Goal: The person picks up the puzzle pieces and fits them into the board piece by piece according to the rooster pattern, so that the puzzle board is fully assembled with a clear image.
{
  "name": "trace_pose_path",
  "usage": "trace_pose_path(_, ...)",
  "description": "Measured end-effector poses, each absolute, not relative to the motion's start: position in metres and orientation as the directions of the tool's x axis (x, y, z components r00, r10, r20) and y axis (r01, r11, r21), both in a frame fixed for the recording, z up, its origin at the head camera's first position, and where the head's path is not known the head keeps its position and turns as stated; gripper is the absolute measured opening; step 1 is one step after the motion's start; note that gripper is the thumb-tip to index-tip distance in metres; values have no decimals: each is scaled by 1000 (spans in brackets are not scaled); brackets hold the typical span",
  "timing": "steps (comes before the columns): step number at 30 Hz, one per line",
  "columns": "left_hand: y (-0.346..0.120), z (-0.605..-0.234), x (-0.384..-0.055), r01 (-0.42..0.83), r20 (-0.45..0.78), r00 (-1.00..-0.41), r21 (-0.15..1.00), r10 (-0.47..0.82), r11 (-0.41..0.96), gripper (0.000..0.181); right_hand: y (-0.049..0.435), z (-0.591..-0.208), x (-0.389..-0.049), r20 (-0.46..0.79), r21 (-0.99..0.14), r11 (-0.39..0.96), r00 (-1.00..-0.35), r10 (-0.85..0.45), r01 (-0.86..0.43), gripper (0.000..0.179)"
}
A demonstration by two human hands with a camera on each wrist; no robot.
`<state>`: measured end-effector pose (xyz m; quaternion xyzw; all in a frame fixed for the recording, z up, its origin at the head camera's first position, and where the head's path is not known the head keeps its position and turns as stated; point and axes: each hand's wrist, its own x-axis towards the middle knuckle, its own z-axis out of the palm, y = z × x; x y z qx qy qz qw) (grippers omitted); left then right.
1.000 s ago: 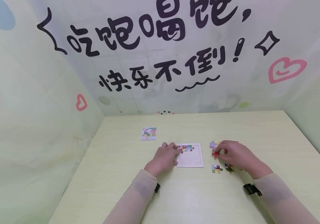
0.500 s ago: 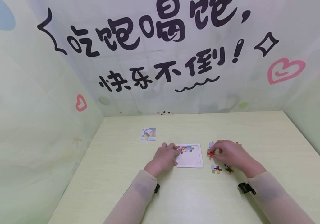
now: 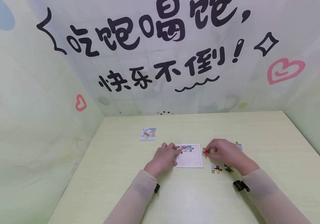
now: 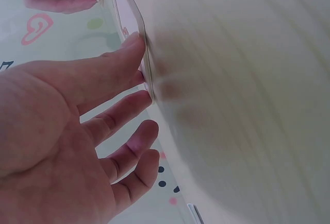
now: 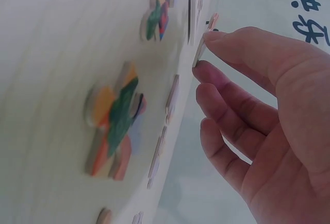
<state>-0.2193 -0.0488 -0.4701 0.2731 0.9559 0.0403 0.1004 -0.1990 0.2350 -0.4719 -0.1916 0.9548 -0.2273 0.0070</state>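
Right grip [image 3: 223,152]: has moved left over the last second, bringing the red puzzle piece [image 3: 205,151] closer to the white tray [image 3: 189,162].
Red puzzle piece: pinched between thumb and forefinger at the right grip's tip, just right of the tray; the remaining fingers bend loosely.
Left grip [image 3: 163,158]: loosely spread, thumb and fingertips resting at the tray's left edge.
Tray pieces [image 3: 187,149]: along the tray's far side, just right of the left grip's fingertips.
Loose pieces [image 3: 216,169]: two on the counter [image 3: 182,199], near side of the right grip; another just beyond it.
Picture card [image 3: 148,134]: beyond the left grip, slightly leftward.
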Motion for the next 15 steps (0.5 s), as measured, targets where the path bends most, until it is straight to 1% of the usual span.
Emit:
trace_pose_path(7,-49,-471,-219,515,-170,-831,127,530,848,58,230,-475,-204,57,-443,823,-928,-368,-354,17)
trace_pose_path(15,-48,-469,-218,519,-163,-829,132,535,845,59,226,-478,-209,82,-422,828,-925,-372,-370,16)
